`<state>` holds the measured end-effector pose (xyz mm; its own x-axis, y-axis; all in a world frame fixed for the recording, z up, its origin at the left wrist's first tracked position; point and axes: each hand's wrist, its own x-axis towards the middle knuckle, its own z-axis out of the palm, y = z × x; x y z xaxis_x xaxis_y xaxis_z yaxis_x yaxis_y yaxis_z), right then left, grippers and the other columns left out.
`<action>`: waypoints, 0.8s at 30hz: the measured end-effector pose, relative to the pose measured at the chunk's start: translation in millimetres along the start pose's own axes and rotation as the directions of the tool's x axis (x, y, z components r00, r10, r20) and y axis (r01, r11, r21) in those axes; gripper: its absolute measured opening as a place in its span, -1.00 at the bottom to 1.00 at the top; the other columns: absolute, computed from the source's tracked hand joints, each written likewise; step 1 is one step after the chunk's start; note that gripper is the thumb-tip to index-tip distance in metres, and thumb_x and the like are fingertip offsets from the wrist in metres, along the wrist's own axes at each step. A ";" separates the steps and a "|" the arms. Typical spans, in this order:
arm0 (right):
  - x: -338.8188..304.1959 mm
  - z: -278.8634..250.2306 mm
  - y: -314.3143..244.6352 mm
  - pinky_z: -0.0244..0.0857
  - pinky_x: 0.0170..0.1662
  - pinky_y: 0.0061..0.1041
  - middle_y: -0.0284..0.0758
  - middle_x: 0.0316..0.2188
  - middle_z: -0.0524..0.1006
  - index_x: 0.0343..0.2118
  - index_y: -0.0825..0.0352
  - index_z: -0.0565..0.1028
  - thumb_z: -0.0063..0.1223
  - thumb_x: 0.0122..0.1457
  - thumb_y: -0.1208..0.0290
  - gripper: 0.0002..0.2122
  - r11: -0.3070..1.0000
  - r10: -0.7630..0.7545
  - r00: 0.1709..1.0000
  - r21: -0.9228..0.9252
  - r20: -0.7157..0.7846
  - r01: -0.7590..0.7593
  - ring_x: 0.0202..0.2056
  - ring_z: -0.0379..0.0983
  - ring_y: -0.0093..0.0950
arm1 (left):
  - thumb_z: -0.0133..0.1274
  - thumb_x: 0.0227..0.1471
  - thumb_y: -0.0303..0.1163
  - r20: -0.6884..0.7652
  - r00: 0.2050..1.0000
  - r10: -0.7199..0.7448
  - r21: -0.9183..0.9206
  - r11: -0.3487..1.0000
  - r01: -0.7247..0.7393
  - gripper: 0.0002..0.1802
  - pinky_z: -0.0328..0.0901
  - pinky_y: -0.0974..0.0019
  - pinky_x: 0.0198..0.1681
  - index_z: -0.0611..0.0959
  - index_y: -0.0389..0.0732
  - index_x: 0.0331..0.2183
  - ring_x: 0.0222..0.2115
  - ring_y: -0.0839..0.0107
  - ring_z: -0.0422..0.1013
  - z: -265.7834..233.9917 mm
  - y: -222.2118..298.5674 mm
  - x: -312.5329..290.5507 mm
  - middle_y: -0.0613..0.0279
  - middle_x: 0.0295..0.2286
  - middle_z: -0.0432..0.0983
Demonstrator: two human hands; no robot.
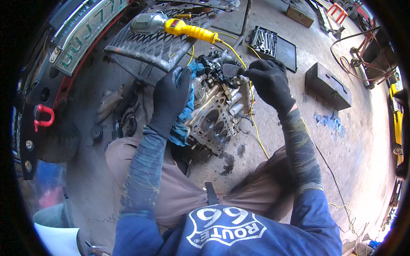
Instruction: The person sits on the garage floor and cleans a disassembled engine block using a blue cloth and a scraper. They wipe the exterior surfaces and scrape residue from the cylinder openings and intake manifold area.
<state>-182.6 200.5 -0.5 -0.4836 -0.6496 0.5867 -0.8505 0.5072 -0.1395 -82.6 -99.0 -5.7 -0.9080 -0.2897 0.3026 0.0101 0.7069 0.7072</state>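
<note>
Between my knees on the concrete floor sits an engine block (218,112), its flat top face and cylinder bores showing. My left hand (170,101), in a black glove, is closed around a blue rag (183,128) that hangs along the block's left side. On the far right side of the block, my right hand (271,83), also gloved in black, grips a scraper with a broad dark blade (232,70). The blade points left, over the block's far end; whether it touches the metal I cannot tell. Its handle is hidden in the glove.
A yellow-handled work lamp (192,31) lies on a metal mesh stand (141,46) beyond the block. Its yellow cord (257,132) runs past the block's right side. An open wrench case (285,52) and a grey toolbox (328,86) are to the right. A vehicle bumper (47,87) stands left.
</note>
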 end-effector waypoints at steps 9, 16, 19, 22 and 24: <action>2.7 9.6 -4.3 0.22 0.07 -0.29 -0.46 -0.28 0.61 -0.20 -0.07 0.72 0.19 0.05 0.52 -0.69 0.999 0.011 0.999 0.037 -0.036 -0.010 -0.16 0.54 -0.36 | 0.00 0.30 0.00 -0.012 1.000 -0.012 -0.001 1.000 0.012 -0.49 0.43 0.01 -0.17 0.70 -0.31 -0.17 -0.18 -0.16 0.57 -1.2 4.3 -2.4 -0.23 -0.29 0.63; 6.9 4.4 -5.2 0.23 0.06 -0.29 -0.48 -0.25 0.63 -0.21 -0.07 0.73 0.18 0.08 0.49 -0.72 0.998 0.067 0.997 -0.017 -0.030 -0.068 -0.21 0.55 -0.38 | 0.00 0.30 -0.01 -0.037 0.999 0.018 -0.045 0.999 -0.020 -0.49 0.43 0.01 -0.18 0.70 -0.32 -0.18 -0.20 -0.17 0.57 0.2 3.0 -1.5 -0.24 -0.31 0.63; 5.9 8.5 -6.8 0.22 0.03 -0.29 -0.46 -0.32 0.59 -0.21 -0.07 0.73 0.19 0.07 0.50 -0.71 0.999 -0.039 0.999 0.031 -0.027 0.040 -0.22 0.55 -0.37 | 0.01 0.29 -0.01 -0.010 1.000 0.001 -0.016 1.000 -0.002 -0.49 0.43 0.02 -0.18 0.70 -0.33 -0.19 -0.20 -0.17 0.57 -0.4 3.0 -2.0 -0.25 -0.32 0.63; 4.3 9.2 -5.4 0.22 0.00 -0.30 -0.44 -0.33 0.59 -0.22 -0.05 0.73 0.19 0.06 0.51 -0.72 0.999 0.049 0.998 0.025 -0.050 -0.048 -0.21 0.55 -0.36 | 0.02 0.29 -0.01 -0.003 1.000 -0.016 -0.002 1.000 0.016 -0.49 0.43 0.02 -0.18 0.70 -0.33 -0.19 -0.21 -0.17 0.57 -2.1 3.8 -1.4 -0.25 -0.32 0.63; 2.3 6.5 -3.5 0.22 -0.03 -0.30 -0.43 -0.33 0.59 -0.24 -0.03 0.72 0.19 0.03 0.53 -0.72 0.996 0.091 0.993 -0.020 -0.069 -0.092 -0.21 0.55 -0.35 | 0.02 0.29 -0.01 -0.004 1.000 0.004 0.007 1.000 -0.004 -0.49 0.43 0.02 -0.19 0.70 -0.33 -0.19 -0.21 -0.17 0.57 -2.6 3.5 -1.3 -0.24 -0.32 0.63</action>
<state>-182.1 193.6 -3.9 -0.5435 -0.5603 0.6251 -0.7979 0.5761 -0.1773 -80.3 -97.8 -2.0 -0.9061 -0.2895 0.3085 0.0113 0.7124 0.7017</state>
